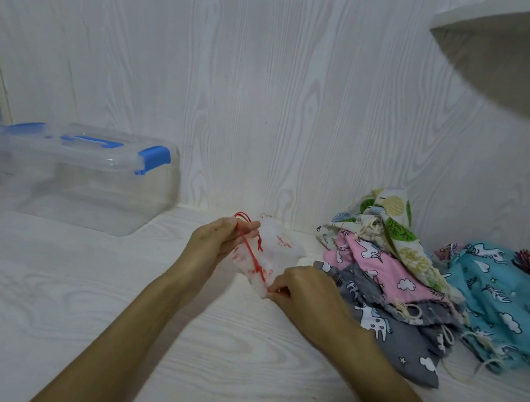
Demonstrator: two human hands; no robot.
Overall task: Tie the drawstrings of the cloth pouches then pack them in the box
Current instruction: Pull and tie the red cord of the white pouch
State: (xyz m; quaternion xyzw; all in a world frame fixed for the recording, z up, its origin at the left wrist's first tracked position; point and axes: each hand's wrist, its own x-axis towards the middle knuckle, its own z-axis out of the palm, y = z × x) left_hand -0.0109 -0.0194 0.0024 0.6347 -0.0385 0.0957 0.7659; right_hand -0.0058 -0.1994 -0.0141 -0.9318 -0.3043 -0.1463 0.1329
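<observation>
Two hands in frame centre, both on one pouch (276,250).

Left hand (218,240): fingers curled round upper end of pouch, red cord (251,249) pinched against it. Cord thin, twisted, looped above fingers and trailing diagonally down across cloth.

Right hand (304,289): fingertips closed in pinch on lower corner of pouch, knuckles up.

Pouch: one, white, thin soft cloth with faint red print, blurred; held slightly above table (78,295) between both hands, stretched diagonally.

Box (93,176): one, left of frame, well apart from hands. Clear rigid plastic, rectangular with rounded corners. Lid on, with blue handle and blue latch at right end; second blue latch at left end. Nothing visible inside.

Pile (388,276): right of frame, just beside right hand. At least five printed cloth pouches, crumpled and overlapping: leaf-print cream on top, pink unicorn print below, two grey unicorn-print pieces at bottom, teal unicorn print at far right with dark red tassel cord. Cream cords loose among them. Exact count not determinable.

Table and rear wall: white wood-grain surface, matt.
</observation>
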